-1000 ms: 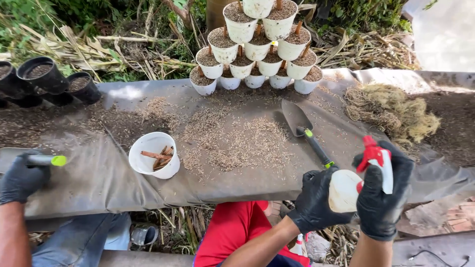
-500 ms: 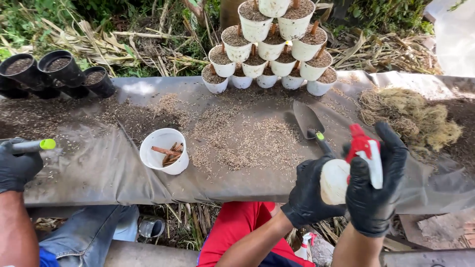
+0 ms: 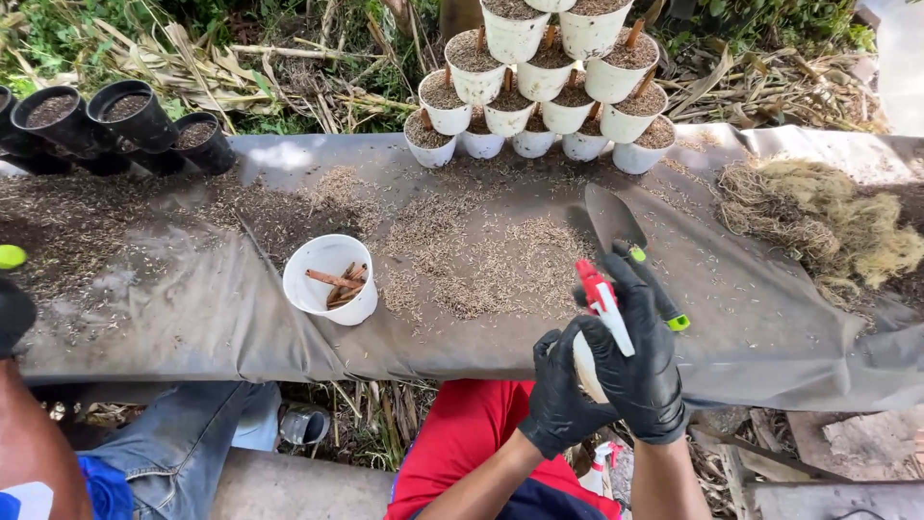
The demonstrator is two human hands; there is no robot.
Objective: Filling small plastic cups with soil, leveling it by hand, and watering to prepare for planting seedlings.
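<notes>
Head view: you hold 1 white spray bottle [image 3: 584,368] in both black-gloved hands, low over the near edge of the dark sheet [image 3: 192,308].
Left hand [image 3: 561,400]: its fingers are curled narrowly round the bottle's body from below.
Right hand [image 3: 640,371]: its fingers wrap the neck just under the red trigger head [image 3: 599,284]; whether 1 finger rests on the trigger, I cannot tell.
Step in hand: by my judgement you are gripping and readying the sprayer, with nothing sprayed yet.
Beyond your fingertips: the garden trowel [image 3: 614,220] lies touching the sheet, its green-tipped handle passing behind your right fingers.
Left of your fingers: a white cup [image 3: 300,289] of brown sticks stands well apart.
Far past your fingers: the stacked white pots [image 3: 539,82] filled with soil, and scattered husks [image 3: 472,260] between them and you.
Next move calls for: a steady left-hand hold, the nozzle turned away from you, and 1 finger free to squeeze.
Co-worker's gloved hand [image 3: 13,310]: far left, apart from yours.
</notes>
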